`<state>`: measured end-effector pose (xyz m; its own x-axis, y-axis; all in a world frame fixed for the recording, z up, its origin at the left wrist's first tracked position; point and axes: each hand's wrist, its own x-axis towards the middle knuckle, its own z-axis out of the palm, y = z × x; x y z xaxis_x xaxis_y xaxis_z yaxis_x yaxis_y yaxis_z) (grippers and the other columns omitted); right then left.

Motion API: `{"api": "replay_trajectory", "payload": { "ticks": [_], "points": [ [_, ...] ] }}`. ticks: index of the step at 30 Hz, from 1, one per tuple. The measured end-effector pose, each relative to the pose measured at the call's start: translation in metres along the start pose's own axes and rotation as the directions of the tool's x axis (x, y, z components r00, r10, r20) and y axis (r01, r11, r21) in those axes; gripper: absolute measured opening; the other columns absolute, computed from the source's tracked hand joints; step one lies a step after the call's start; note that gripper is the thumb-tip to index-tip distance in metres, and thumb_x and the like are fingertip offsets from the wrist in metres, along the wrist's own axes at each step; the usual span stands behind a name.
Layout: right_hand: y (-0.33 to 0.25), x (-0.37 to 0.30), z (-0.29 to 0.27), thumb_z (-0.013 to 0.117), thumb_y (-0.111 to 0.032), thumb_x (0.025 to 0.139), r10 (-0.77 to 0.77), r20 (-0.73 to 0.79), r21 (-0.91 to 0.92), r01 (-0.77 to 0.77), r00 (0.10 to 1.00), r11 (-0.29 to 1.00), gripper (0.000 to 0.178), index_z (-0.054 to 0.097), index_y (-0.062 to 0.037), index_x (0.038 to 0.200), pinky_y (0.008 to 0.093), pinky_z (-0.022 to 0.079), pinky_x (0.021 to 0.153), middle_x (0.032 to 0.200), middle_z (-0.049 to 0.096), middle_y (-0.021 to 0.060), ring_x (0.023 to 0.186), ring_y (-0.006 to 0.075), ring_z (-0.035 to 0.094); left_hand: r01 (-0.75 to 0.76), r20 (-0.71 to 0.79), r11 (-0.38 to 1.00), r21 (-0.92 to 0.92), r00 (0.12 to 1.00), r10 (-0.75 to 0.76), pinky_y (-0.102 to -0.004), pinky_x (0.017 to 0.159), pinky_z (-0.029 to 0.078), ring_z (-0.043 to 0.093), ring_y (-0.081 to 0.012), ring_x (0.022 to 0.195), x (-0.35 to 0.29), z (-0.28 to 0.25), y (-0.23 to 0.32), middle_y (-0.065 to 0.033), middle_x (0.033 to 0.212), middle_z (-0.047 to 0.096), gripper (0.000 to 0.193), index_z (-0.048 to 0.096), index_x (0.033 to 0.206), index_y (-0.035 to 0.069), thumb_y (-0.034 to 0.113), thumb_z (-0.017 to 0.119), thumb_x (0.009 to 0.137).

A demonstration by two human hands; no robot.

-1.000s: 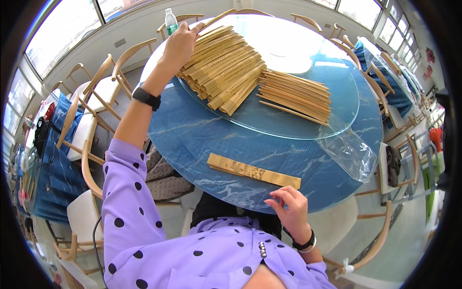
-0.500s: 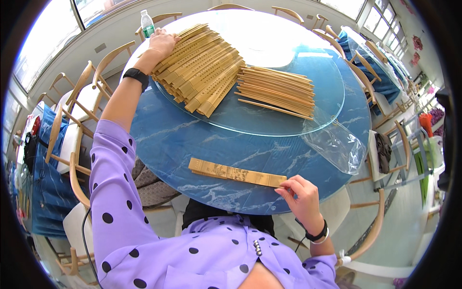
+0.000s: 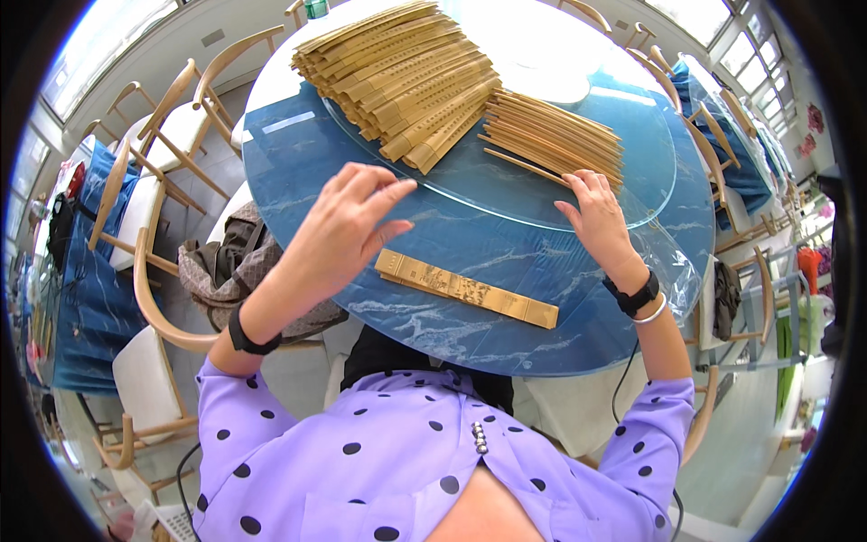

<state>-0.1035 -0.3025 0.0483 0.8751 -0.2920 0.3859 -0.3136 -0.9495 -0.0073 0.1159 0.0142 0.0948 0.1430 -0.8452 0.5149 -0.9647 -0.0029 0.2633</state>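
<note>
My left hand [image 3: 348, 217] is over the blue marbled table [image 3: 307, 172], its fingers apart and nothing in them. In front of me lies a small stack of gold paper chopstick sleeves [image 3: 465, 287], slightly fanned at its left end, with neither hand touching it. A large fanned pile of the same sleeves [image 3: 406, 81] rests on the glass turntable [image 3: 632, 194]. To its right is a row of wooden chopsticks [image 3: 551, 135], one set a little apart at the near side. My right hand [image 3: 598, 217] reaches to that chopstick's right end, thumb and fingers apart; contact is unclear.
A clear plastic bag [image 3: 673, 257] lies at the table's right edge. Part of a bottle [image 3: 316, 8] shows at the far left. Wooden chairs [image 3: 185, 135] surround the table; a brown patterned bag or cloth [image 3: 239, 262] is on one at my left.
My left hand has come back from the sleeve pile toward me. My right hand has left the small sleeve stack and moved up to the chopsticks. The view has shifted.
</note>
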Motion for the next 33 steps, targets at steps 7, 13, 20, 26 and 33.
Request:
{"api": "replay_trajectory", "payload": {
  "ticks": [7,13,20,26,33],
  "points": [
    [0.005,0.014,0.031,0.068,-0.023,0.092,-0.039,0.029,-0.033,0.040,0.999,0.999,0.039,0.061,-0.0001,0.123,0.0421,0.050,0.094,0.118,0.061,0.0136,0.111,0.0323,0.057,0.281,-0.090,0.866,-0.413,0.934,-0.346,-0.0374,0.076,0.051,0.061,-0.0277,0.085,-0.120,0.078,0.041,-0.0107,0.091,0.064,0.016,0.070,0.103,0.000,0.009,0.069,0.090],
    [0.023,0.014,0.041,0.065,-0.016,0.093,-0.125,-0.079,-0.077,0.119,0.989,0.990,0.015,0.065,-0.0042,0.103,0.0414,0.053,0.082,0.101,0.061,0.0095,0.100,0.0301,0.061,0.279,-0.265,0.831,-0.482,0.857,-0.441,-0.0348,0.070,0.049,0.060,-0.0260,0.077,-0.124,0.107,0.044,-0.0096,0.081,0.063,0.008,0.071,0.090,0.000,0.007,0.073,0.087],
    [0.037,0.022,0.047,0.064,-0.019,0.094,-0.190,-0.147,-0.189,0.161,0.971,0.969,0.015,0.064,-0.0055,0.089,0.0427,0.053,0.073,0.092,0.060,0.0090,0.092,0.0290,0.063,0.287,-0.287,0.813,-0.507,0.833,-0.473,-0.0300,0.065,0.052,0.063,-0.0202,0.074,-0.123,0.112,0.050,-0.0083,0.078,0.063,0.008,0.071,0.088,0.001,0.007,0.075,0.086],
    [0.045,0.029,0.057,0.057,-0.021,0.099,-0.140,-0.133,-0.105,0.126,0.981,0.986,0.016,0.060,-0.0053,0.101,0.0455,0.054,0.072,0.101,0.068,0.0124,0.088,0.0354,0.067,0.245,-0.277,0.837,-0.489,0.867,-0.415,-0.0289,0.066,0.052,0.062,-0.0179,0.076,-0.130,0.110,0.048,-0.0062,0.082,0.061,0.007,0.071,0.089,0.002,0.007,0.074,0.086],
    [0.056,0.049,0.062,0.058,-0.016,0.098,-0.080,-0.013,-0.111,0.078,0.997,0.991,0.013,0.059,-0.0033,0.101,0.0449,0.054,0.073,0.092,0.071,0.0146,0.086,0.0352,0.070,0.189,-0.220,0.758,-0.624,0.889,-0.402,-0.0342,0.069,0.052,0.063,-0.0229,0.076,-0.137,0.105,0.039,-0.0107,0.083,0.065,0.011,0.071,0.089,-0.001,0.008,0.074,0.084]
  ]
}}
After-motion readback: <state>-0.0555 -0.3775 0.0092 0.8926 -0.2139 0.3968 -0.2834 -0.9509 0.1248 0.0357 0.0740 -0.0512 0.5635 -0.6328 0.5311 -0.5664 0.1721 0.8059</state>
